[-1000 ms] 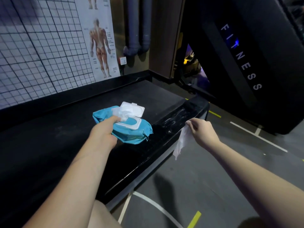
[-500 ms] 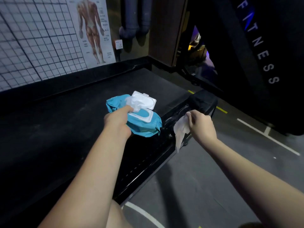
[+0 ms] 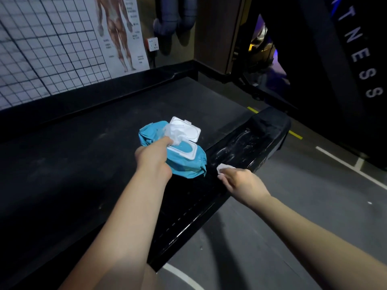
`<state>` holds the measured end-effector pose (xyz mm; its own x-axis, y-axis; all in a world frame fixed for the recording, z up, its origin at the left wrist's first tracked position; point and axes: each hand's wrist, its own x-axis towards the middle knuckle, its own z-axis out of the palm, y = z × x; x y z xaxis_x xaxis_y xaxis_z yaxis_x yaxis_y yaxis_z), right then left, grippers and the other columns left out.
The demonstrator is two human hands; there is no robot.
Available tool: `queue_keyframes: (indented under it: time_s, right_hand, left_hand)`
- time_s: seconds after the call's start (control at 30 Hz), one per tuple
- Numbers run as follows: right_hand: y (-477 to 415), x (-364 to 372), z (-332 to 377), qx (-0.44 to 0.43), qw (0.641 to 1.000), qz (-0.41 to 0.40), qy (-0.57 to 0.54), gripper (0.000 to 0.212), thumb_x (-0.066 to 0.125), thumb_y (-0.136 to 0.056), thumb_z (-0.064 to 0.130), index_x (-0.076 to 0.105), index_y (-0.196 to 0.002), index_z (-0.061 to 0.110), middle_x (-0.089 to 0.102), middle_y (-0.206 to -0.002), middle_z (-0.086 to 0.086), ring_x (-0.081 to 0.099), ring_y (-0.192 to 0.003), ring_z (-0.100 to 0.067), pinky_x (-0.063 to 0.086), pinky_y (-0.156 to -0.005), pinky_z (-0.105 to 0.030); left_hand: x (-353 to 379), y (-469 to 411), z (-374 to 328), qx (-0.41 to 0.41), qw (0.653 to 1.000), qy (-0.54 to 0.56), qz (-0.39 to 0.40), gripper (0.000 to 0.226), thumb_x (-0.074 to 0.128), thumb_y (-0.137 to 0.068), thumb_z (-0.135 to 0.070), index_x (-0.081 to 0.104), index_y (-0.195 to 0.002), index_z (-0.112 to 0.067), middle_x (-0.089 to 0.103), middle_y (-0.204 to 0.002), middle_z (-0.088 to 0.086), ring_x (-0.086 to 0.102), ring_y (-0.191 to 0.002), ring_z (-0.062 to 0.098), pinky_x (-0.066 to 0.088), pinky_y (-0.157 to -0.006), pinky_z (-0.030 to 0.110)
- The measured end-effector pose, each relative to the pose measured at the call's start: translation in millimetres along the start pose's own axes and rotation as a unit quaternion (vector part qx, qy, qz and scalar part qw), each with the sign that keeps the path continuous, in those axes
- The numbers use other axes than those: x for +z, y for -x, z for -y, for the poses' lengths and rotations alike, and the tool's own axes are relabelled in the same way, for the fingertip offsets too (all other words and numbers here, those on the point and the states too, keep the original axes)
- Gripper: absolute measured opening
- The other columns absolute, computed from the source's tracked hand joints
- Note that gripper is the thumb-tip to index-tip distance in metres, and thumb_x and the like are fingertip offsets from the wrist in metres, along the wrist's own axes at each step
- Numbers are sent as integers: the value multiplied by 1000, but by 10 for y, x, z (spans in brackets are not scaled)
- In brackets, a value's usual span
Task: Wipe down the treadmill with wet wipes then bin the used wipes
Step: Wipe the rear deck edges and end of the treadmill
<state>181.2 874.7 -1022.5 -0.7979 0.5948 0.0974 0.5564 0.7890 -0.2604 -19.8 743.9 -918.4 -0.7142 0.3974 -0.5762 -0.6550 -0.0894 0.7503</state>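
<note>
Left hand tight around the open pack, right hand fingers flat on a wipe on the rail

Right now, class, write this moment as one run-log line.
left hand: holds wipes pack, lid open | right hand: presses wipe on treadmill side rail | stage: wiping
</note>
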Motion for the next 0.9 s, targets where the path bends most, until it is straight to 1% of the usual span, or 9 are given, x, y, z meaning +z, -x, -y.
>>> queue_keyframes:
  time_s: [0.13,0.23,0.3,0.43,0.53,0.6,0.7,0.8,0.9]
  right_hand:
    - [71,73,-160,-113,992,52,-3,48,31,-105,54,62,-116,18,61,-116,8,52,-122,-13,49,-97,-31]
    - [75,87,-194,-88,993,82,-16,71,20,-101,60,50,-146,14,49,-152,2,32,-146,-9,19,-120,-17]
    - [-7,141,-219,-71,991,110,-1,84,6,-97,70,35,-156,19,31,-163,6,16,-152,-6,9,-125,-25]
    - [-363,218,-127,-50,988,149,-10,99,-11,-86,77,22,-160,19,17,-167,5,4,-153,-3,2,-127,-29]
    - [-611,266,18,-22,982,185,-5,78,5,-99,65,12,-161,18,6,-168,6,-4,-153,-3,-8,-124,-25]
    - [-671,318,59,-14,982,190,4,69,11,-105,57,8,-162,18,2,-169,5,-6,-153,-4,-8,-125,-28]
    - [-577,339,48,-25,983,181,21,80,2,-97,66,5,-162,18,0,-169,3,-7,-154,-7,-3,-127,-34]
    - [-343,269,-22,-43,985,168,6,92,-6,-88,73,6,-162,19,-1,-168,5,-8,-153,-5,-8,-125,-29]
    - [-63,200,-164,-66,988,143,3,90,-8,-91,74,7,-162,20,0,-168,8,-8,-153,-2,-5,-126,-31]
  left_hand:
    - [-46,-146,48,-3,1000,10,-10,48,78,-80,8,68,-126,-3,76,-113,20,77,-89,38,65,-72,48]
    - [-63,-224,48,-1,1000,19,-17,46,77,-81,8,68,-125,-4,76,-113,19,77,-90,37,65,-71,47]
    - [-75,-251,51,2,1000,21,-17,45,77,-83,7,68,-125,-5,76,-112,17,77,-91,35,65,-70,44]
    - [-83,-316,73,0,1000,17,-15,42,79,-83,5,70,-122,-7,77,-110,15,78,-88,34,66,-75,46]
    - [-82,-358,101,10,1000,16,-15,43,79,-81,6,70,-121,-6,77,-111,16,78,-90,34,65,-83,50]
    - [-77,-379,115,10,1000,10,-19,42,80,-81,5,71,-120,-6,78,-109,15,78,-88,34,65,-78,47]
    - [-80,-363,125,2,1000,12,-20,41,79,-82,5,70,-120,-7,77,-107,15,78,-86,34,65,-68,42]
    - [-91,-332,141,-6,1000,14,-23,44,78,-81,6,69,-123,-5,76,-111,17,77,-89,35,65,-75,45]
    - [-151,-308,129,-17,999,23,-24,43,77,-84,6,69,-124,-6,76,-110,16,77,-88,32,63,-62,38]
